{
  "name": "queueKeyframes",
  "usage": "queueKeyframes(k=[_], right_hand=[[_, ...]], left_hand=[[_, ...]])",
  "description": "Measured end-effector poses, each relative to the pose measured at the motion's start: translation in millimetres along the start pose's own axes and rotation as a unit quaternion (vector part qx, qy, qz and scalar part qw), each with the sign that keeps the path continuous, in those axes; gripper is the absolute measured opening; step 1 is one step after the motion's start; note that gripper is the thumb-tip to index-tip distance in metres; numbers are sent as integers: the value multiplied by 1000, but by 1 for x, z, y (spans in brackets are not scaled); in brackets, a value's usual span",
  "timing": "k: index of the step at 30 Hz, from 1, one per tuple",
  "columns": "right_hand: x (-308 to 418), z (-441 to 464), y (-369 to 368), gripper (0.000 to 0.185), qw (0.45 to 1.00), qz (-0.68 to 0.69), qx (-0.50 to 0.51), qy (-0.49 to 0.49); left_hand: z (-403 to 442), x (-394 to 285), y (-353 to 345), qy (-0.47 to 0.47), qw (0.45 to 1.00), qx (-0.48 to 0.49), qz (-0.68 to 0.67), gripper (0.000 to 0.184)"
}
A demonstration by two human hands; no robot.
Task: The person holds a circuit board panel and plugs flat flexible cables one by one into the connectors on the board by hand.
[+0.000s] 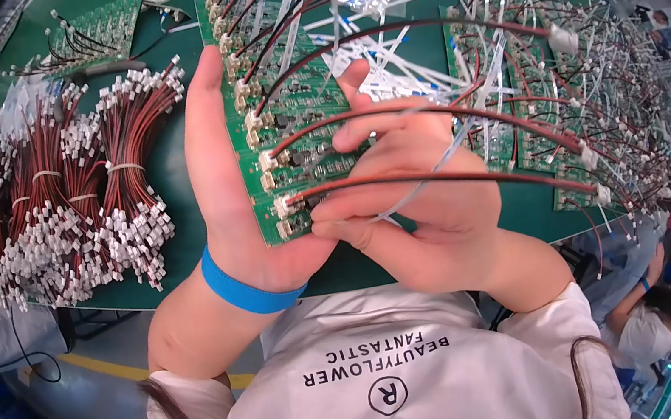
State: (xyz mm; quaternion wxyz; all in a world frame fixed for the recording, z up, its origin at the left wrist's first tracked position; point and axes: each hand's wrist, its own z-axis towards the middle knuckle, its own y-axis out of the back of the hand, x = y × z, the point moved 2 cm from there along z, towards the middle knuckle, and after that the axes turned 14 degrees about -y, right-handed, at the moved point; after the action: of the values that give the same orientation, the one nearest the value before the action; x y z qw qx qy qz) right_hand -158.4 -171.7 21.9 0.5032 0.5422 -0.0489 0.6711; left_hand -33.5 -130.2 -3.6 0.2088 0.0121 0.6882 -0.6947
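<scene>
My left hand (pixel 218 170), with a blue band (pixel 248 286) at the wrist, is wrapped around the left edge and underside of a green circuit board panel (pixel 292 113). The panel is tilted up and carries a row of white connectors with red-and-black wires (pixel 417 119) arching to the right. My right hand (pixel 431 187) is in front of the panel's lower right part, thumb and forefinger pinched together beside the lowest board. A thin translucent flat cable (pixel 456 141) runs down into that pinch; its end is hidden by the fingers.
Bundles of red-and-black wires (pixel 120 171) with white plugs lie on the green table (pixel 179 167) at left. Wired boards (pixel 557 105) are piled at right. Loose white flat cables (pixel 391 56) lie behind my hands. Another board (pixel 100 32) sits back left. Other people are at both sides.
</scene>
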Motion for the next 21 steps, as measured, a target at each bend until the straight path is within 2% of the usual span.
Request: queueKeyframes(k=[2,4,6,8,9,11,12,14,16,18,20,21], right_hand=[[2,-1,4,21,1000,-19,9,-19],[10,3,14,26,996,-57,61,-17],[17,5,23,31,995,-72,69,-6],[13,7,27,30,998,-41,47,-1],[10,6,28,31,999,-35,32,1],[5,4,29,32,999,-32,3,7],[4,5,31,31,1000,-28,-5,11],[2,8,35,30,999,-21,-19,19],[-3,9,41,25,999,-8,-31,21],[-7,9,46,18,998,26,-63,-5],[-10,9,48,12,991,75,-97,-51],[-12,8,48,10,988,83,-116,-65]], left_hand=[[7,-7,-11,67,995,-75,22,63],[10,-3,-21,81,993,-79,34,68],[6,0,-31,70,996,-39,27,72],[6,3,-34,107,994,-29,25,77],[7,7,-32,123,989,-73,38,69],[8,13,-29,137,989,-52,-22,66],[7,13,-25,132,987,13,-95,64],[4,13,-25,117,982,49,-140,61],[3,14,-30,99,991,-2,-86,59],[2,15,-33,98,991,15,-92,60],[0,18,-33,77,997,-1,-10,60],[-1,17,-40,106,992,-38,-59,60]])
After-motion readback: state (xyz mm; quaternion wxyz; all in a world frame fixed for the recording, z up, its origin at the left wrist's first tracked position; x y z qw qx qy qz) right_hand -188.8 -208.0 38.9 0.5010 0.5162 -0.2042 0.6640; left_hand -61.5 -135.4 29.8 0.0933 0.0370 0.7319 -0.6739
